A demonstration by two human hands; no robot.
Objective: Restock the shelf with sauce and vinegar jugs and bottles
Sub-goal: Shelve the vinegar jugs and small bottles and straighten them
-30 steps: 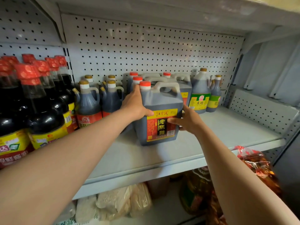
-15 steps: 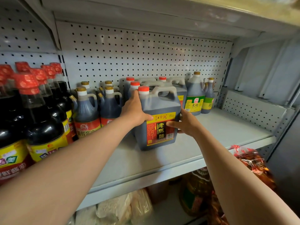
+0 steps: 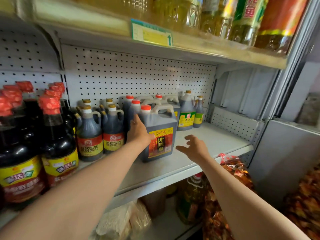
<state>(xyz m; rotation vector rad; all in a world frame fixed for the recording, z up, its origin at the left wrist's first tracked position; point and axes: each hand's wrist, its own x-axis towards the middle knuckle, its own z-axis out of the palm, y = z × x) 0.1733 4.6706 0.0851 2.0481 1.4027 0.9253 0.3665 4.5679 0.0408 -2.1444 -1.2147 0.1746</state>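
Nearest you, your right hand [image 3: 194, 149] hangs above the shelf [image 3: 216, 141], just beside the vinegar jug [image 3: 160, 134] but apart from it; its fingers [image 3: 187, 138] are spread and hold nothing. Half a second ago this hand pressed the jug's right side, so it has let go.

Your left hand [image 3: 138, 132] rests against the jug's left side. The thumb lies across the label's upper left corner and the other fingers reach round toward the rear, so the hand grips the jug. That hold matches the earlier frame.

The vinegar jug stands upright on the shelf, toward its front and in front of three similar red-capped jugs [image 3: 133, 104]. It is flanked on your left by soy sauce jugs [image 3: 90, 135] and, further left, tall red-capped bottles [image 3: 55, 139]. At the back right stand two green-labelled vinegar bottles [image 3: 187, 111].

Step in hand, as judged: seating this jug in its row. The placement appears nearly complete.

Next move: release the left hand only once the jug sits flat and lines up with the row behind. Bare shelf lies to the right of the jug; further stock could go there.

The view has also tilted up: the upper shelf and its oil bottles [image 3: 225, 16] now show.
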